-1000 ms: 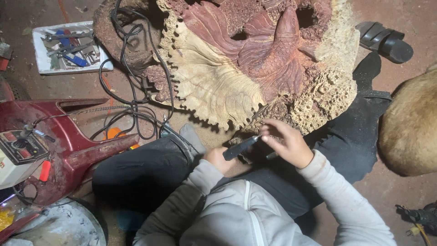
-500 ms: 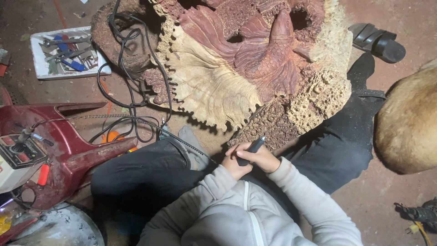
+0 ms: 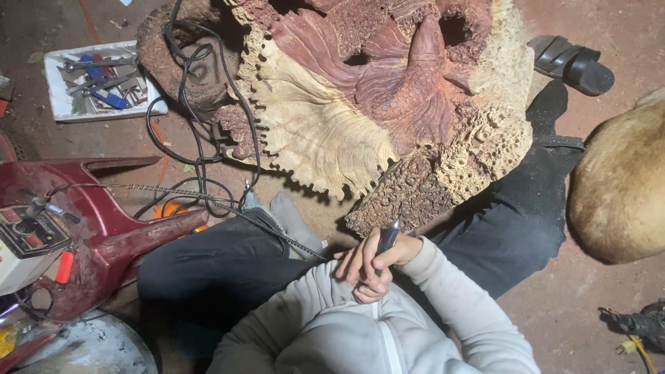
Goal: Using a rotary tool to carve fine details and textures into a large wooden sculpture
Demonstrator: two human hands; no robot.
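Gripping the rotary tool (image 3: 386, 240) together, both hands (image 3: 370, 266) sat short of the carving (image 3: 360, 111): fins and scales cut, base rough.

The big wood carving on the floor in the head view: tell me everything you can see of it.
The wood carving is a large, irregular slab lying on the reddish floor ahead of the seated person's legs. Its middle is dark red, cut into ribbed, fin-like and scaly forms with several deep holes; pale cream wood fans out at the lower left, and a pitted, honeycomb-like crust edges the right and bottom. Black cables drape over its left end. The handpiece in both hands points at its lower edge.
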